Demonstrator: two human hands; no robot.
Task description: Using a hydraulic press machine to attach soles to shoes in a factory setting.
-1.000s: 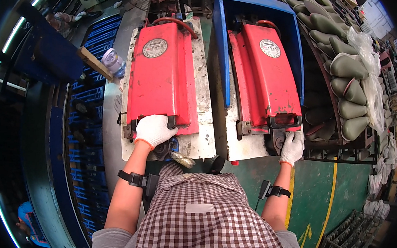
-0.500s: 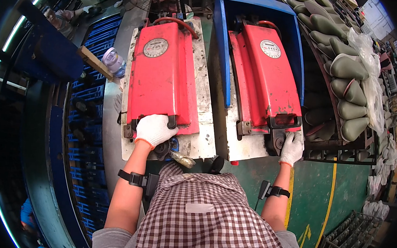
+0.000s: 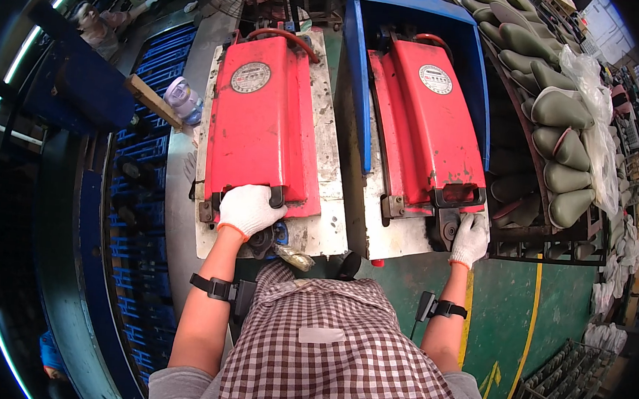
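Two red metal-covered machines lie side by side, the left one [image 3: 257, 134] on a worn light plate and the right one [image 3: 435, 118] under a blue hood [image 3: 380, 2]. My left hand [image 3: 250, 209], in a white glove with an orange cuff, is closed over the black handle [image 3: 278, 196] at the left cover's near end. My gloved right hand [image 3: 471, 240] is at the right machine's near right corner, beside a dark round latch part [image 3: 449, 230] and below its black handle [image 3: 457, 197]. Its fingers are bent together; what they grip is hidden.
Stacked olive-green shoe-shaped pieces [image 3: 563, 110] fill a rack at the right. A purple bottle [image 3: 183, 99] stands left of the left machine, near a blue conveyor [image 3: 134, 260]. The green floor [image 3: 402, 288] has yellow lines. Another person [image 3: 104, 29] is at the far left.
Both of my hands stay where they were. At the far left, the other person's head and arm have shifted; at the lower left, another blue-clad person has moved slightly.
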